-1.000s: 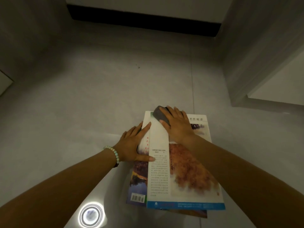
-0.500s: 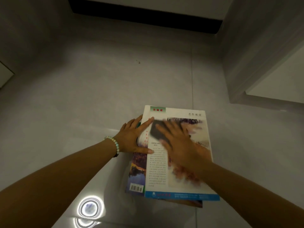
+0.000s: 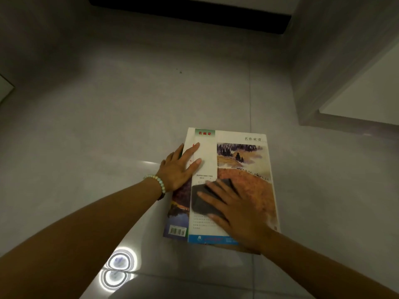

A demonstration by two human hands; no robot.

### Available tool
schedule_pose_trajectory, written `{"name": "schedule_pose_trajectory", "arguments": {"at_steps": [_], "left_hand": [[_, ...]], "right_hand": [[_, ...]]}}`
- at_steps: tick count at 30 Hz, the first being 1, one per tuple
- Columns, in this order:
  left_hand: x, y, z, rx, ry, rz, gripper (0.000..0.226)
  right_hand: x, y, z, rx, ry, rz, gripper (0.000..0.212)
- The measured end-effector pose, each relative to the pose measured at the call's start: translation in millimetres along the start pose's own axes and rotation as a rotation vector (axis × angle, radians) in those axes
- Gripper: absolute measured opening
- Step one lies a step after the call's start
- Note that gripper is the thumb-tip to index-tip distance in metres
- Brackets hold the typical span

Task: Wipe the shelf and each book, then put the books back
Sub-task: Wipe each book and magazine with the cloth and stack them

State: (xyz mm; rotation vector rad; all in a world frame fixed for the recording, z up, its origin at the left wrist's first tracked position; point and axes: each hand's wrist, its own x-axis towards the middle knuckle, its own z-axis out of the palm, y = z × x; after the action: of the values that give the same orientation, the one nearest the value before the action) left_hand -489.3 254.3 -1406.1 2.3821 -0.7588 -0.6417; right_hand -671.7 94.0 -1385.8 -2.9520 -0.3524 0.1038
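Here, the book (image 3: 241,152) is laid flat on the floor (image 3: 108,126); its left edge is pinned by the left hand (image 3: 179,167), fingers spread flat. On its near half the cloth (image 3: 203,201) is pressed under the right hand's (image 3: 239,212) straight fingers. Even pressure should be kept through to the near edge. A second ago the cloth was held at the book's far edge.
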Motion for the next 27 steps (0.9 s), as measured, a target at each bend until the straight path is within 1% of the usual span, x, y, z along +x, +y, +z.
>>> {"name": "schedule_pose_trajectory", "arguments": {"at_steps": [1,3,4,5,6,7,9,10,11,12,13,15,17,18,19,21,22,23,24,27], "left_hand": [[-2,2,1,0.018,0.023,0.011,0.076],[-6,7,2,0.096,0.056,0.017,0.083],[-7,9,2,0.139,0.069,0.006,0.085],[-9,11,1,0.179,0.076,-0.005,0.086],[-10,14,0,0.217,0.077,-0.004,0.087],[-11,16,-1,0.259,0.082,0.022,0.086],[-12,20,-3,0.367,0.112,0.151,0.079],[-11,21,-4,0.429,0.11,0.23,0.074],[-10,22,-4,0.479,0.087,0.293,0.069],[-10,23,-5,0.508,0.056,0.327,0.069],[-9,24,-6,0.522,0.032,0.336,0.072],[-10,27,-8,0.533,0.017,0.322,0.081],[-11,37,-7,0.533,0.04,0.285,0.083],[-11,44,-4,0.531,0.055,0.254,0.082],[-11,52,0,0.527,0.066,0.215,0.081],[-10,66,12,0.508,0.074,0.124,0.071],[-9,71,18,0.495,0.078,0.083,0.064],[-9,75,24,0.48,0.084,0.047,0.06],[-10,76,29,0.471,0.097,0.02,0.061],[-13,76,38,0.513,0.171,0.006,0.075]], "right_hand": [[-2,9,1,-0.034,0.037,0.092,0.052],[-5,20,-2,-0.063,0.086,0.338,0.053],[-8,18,-2,-0.055,0.113,0.413,0.054],[-10,10,0,-0.036,0.132,0.432,0.054],[-13,-2,2,-0.014,0.126,0.391,0.055],[-16,-15,5,-0.011,0.117,0.287,0.056],[-27,-34,9,-0.024,0.071,0.025,0.057],[-30,-33,8,-0.028,0.044,-0.047,0.058],[-33,-26,8,-0.03,0.048,-0.058,0.058],[-35,-17,10,-0.025,0.073,0.0,0.057],[-36,-6,11,-0.004,0.102,0.11,0.056],[-42,12,6,0.053,0.147,0.345,0.054],[-45,10,6,0.092,0.167,0.456,0.055],[-46,1,6,0.102,0.166,0.456,0.055],[-48,-9,10,0.102,0.165,0.406,0.053],[-59,-23,16,0.096,0.152,0.231,0.052],[-67,-22,17,0.097,0.153,0.18,0.052],[-74,-16,18,0.11,0.171,0.189,0.051],[-80,-8,19,0.138,0.197,0.256,0.051],[-90,11,18,0.316,0.309,0.554,0.05]]}}
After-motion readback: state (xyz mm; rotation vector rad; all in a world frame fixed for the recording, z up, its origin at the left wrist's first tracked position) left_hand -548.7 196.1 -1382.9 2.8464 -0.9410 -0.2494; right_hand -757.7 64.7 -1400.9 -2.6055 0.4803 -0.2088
